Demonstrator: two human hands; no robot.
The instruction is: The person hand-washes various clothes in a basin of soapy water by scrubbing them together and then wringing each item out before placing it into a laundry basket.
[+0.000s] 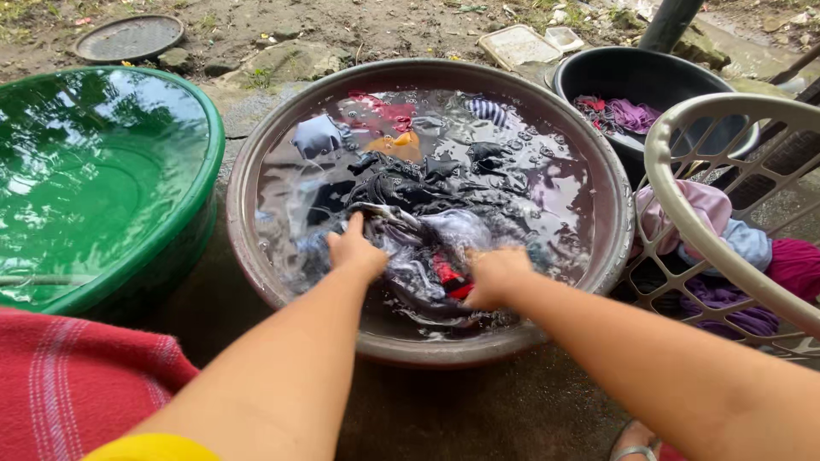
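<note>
A: Where are the hands?

B: Both are down in the brown basin (pixel 256 162), at its near side. The left hand (pixel 354 249) is closed on a fold of the wet dark cloth (pixel 418 248), fingers bunched into it at the water line. The right hand (pixel 494 275) is curled into a fist on the same bundle, just right of a red piece (pixel 446 275) that peeks out between the two hands.

A: And the cloth itself?

B: It lies heaped in the middle and near half of the basin, partly under soapy water, with other clothes floating beyond it toward the far rim. The bundle sits directly under and between the hands, touching both.

A: How would it handle?

B: Soft and limp, I judge, and heavy with water; soapy, so likely slippery. A full bunched grip on a thick fold seems safer than pinching an edge.

A: What is around?

B: A green tub (pixel 201 196) of clear water stands to the left, a pale laundry basket (pixel 683 213) with clothes to the right, a black bucket (pixel 598 72) behind it, and a red towel (pixel 77 384) at the near left.
</note>
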